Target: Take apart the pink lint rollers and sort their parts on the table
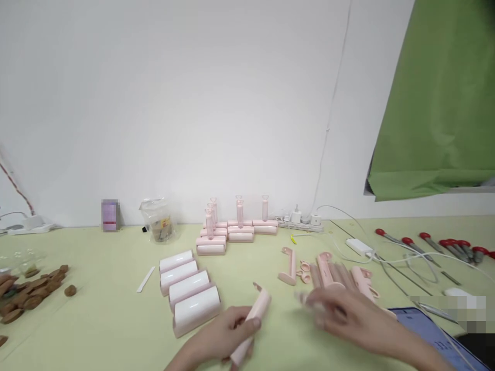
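Observation:
In my left hand (235, 330) is a long pink plastic roller holder (260, 305), tilted, with a bent arm at its upper end. My fingers and thumb close round its lower half. My right hand (344, 314) hovers at the near side of a group of loose pink parts; motion smears its fingers, and whether they hold a small piece is unclear. Beyond it lie another pink holder (327, 268), clear pinkish tubes (344, 275) and small pink rings (305, 271). Left of these a further pink holder (289, 266) lies apart.
Several white rolls (197, 304) lie in a row left of centre. Pink rollers with upright handles (211, 245) stand by the wall, near a power strip (297, 225). Red-handled tools (410, 242), cables and a phone (425, 330) are right; brown pieces (34, 293) lie left.

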`<state>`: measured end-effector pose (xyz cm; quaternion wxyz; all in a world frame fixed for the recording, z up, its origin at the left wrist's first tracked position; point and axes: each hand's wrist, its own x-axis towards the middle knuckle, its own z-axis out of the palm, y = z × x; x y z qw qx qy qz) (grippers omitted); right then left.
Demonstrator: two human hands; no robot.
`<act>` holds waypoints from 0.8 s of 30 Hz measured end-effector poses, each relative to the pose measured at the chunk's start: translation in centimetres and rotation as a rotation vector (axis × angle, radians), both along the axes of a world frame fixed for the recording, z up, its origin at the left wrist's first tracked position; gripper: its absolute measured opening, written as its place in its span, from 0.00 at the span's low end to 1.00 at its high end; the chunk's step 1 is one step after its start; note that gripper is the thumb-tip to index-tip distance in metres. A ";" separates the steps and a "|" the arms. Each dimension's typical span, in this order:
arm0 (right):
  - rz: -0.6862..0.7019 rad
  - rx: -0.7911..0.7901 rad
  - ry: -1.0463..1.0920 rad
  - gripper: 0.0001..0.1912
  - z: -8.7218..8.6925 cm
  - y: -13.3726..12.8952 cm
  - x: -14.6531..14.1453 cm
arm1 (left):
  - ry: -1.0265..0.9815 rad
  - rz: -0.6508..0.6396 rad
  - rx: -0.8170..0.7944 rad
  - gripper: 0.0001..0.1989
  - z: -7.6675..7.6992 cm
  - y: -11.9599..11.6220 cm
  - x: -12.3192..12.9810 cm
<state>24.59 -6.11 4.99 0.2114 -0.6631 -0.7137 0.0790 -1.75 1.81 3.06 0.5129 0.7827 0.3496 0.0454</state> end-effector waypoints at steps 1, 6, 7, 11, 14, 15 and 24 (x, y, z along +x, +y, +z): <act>-0.063 0.007 0.018 0.13 0.2 0.5 0.8 | -0.021 0.069 0.091 0.17 -0.1 0.3 0.7; -0.274 -0.058 -0.053 0.21 -1.0 4.6 1.9 | 0.002 0.303 0.462 0.13 -0.9 3.9 7.1; -0.306 -0.076 -0.094 0.21 -1.4 5.4 1.5 | 0.005 0.337 0.487 0.15 -1.1 4.8 8.5; -0.394 -0.099 -0.239 0.19 -2.6 7.2 -0.1 | 0.052 0.384 0.513 0.14 -2.0 7.5 12.8; -0.416 -0.089 -0.338 0.15 -2.6 7.4 -0.5 | 0.053 0.331 0.511 0.14 -2.4 7.9 14.5; -0.418 -0.084 -0.361 0.15 -2.4 7.3 -0.4 | 0.044 0.311 0.517 0.13 -2.4 7.9 14.8; -0.154 0.071 -0.414 0.15 2.4 12.6 -3.9 | -0.055 0.233 0.701 0.17 -1.5 5.2 12.3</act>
